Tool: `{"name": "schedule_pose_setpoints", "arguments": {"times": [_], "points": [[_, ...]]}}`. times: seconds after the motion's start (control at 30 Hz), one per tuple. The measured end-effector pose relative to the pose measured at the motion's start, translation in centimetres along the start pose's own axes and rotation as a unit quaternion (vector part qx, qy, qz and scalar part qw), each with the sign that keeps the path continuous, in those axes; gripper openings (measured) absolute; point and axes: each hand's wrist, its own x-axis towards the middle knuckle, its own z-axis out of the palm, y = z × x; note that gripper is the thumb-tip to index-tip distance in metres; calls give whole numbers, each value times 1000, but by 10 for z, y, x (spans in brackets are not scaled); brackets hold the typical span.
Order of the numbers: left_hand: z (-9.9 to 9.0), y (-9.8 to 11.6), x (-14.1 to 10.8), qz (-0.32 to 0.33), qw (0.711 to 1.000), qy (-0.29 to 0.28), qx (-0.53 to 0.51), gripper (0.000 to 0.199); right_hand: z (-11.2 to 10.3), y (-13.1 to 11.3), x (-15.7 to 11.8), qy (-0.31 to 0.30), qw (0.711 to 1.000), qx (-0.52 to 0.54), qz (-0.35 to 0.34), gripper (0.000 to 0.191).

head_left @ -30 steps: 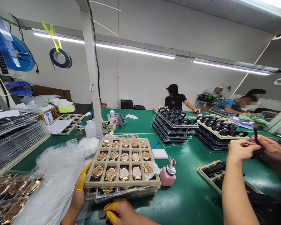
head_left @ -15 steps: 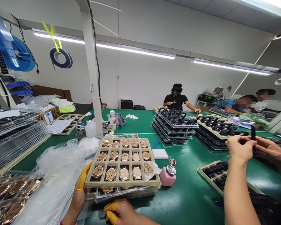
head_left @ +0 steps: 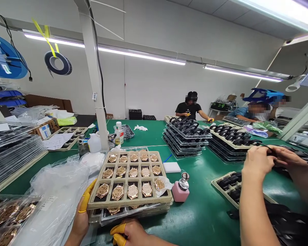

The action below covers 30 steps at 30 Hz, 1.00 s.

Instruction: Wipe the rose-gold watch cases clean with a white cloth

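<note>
From the head camera's side, I see a beige tray (head_left: 128,203) of gold-coloured watch cases (head_left: 132,190) on top of stacked trays (head_left: 138,212) on the green surface (head_left: 202,205). The cases sit in three rows of five, and a white tissue (head_left: 165,184) partly covers the one at the near right corner.

The left hand (head_left: 81,213), in yellow finger covers, has its fingers against the tray's left edge; I can't tell whether they pinch it. The right hand (head_left: 133,233) is curled in front of the stack, its covered fingers close together; whether anything is between them I can't make out.

Just right of the tray stands a pink bottle (head_left: 181,192) with a metal top, a white block (head_left: 171,167) behind it. Clear plastic bags (head_left: 59,188) lie to the left. Over on the right, another person's hands (head_left: 270,158) hold something dark above black straps (head_left: 231,181).
</note>
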Motion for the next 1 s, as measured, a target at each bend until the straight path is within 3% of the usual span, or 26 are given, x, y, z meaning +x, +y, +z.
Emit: {"name": "schedule_pose_setpoints", "arguments": {"times": [0.07,0.17,0.33,0.43,0.63,0.8,1.0], "points": [[1,1,0,-3,1000,-1,-4,52,17,-4,3,-12,1000,17,8,25],[3,2,-1,-11,1000,2,-6,53,36,-2,6,-36,999,38,14,28],[1,0,0,-2,1000,4,11,48,51,14,9,-78,995,58,8,21],[-3,-4,2,1,1000,3,10,49,52,17,7,-91,994,63,8,21],[-7,-8,6,3,1000,-2,13,48,43,7,2,-28,998,51,23,26],[-3,-4,3,4,1000,-4,12,48,42,8,4,-25,998,55,9,19],[-1,-1,0,29,999,-10,38,47,41,8,2,-2,998,69,-6,26]]}}
